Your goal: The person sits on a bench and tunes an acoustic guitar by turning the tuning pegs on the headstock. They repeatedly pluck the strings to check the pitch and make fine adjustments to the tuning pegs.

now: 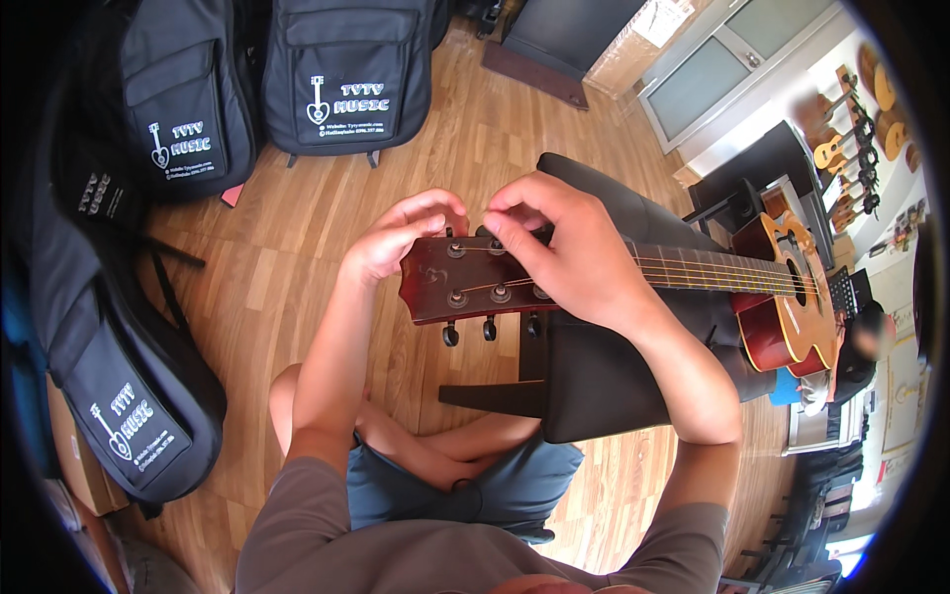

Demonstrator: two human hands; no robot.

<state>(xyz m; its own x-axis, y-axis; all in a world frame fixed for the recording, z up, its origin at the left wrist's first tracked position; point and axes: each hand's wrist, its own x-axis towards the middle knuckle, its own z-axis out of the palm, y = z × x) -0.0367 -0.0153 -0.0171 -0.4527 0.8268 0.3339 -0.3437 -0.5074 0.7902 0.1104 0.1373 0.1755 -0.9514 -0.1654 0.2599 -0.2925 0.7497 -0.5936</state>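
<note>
Guitar (693, 265) first: in the head view, it stretches over a black padded seat (618, 371), with its dark red head (430, 287) poking out to the left and its body over to the right. I cannot tell if the neck touches the seat. The body's far end is small and bent by the rim, so it is hard to see.

The left hand (394, 236) is at the tip of the head, with its fingers curled beside the top row of pegs. Some fingertips are tucked out of sight, so I cannot tell if they hold anything.

The right hand (569, 243) bends over the head from the other side. Its thumb and pointing finger are close together (maybe with a bit of string between, but that is too tiny to tell). This hand hides part of the neck and some of the metal posts (456, 298). Three black pegs (489, 329) show along the lower edge.

Black bags (346, 74) stand on the wood floor (262, 287), some cut off by the dark rim. Far right, a person (853, 381) is partly hidden and blurry.
</note>
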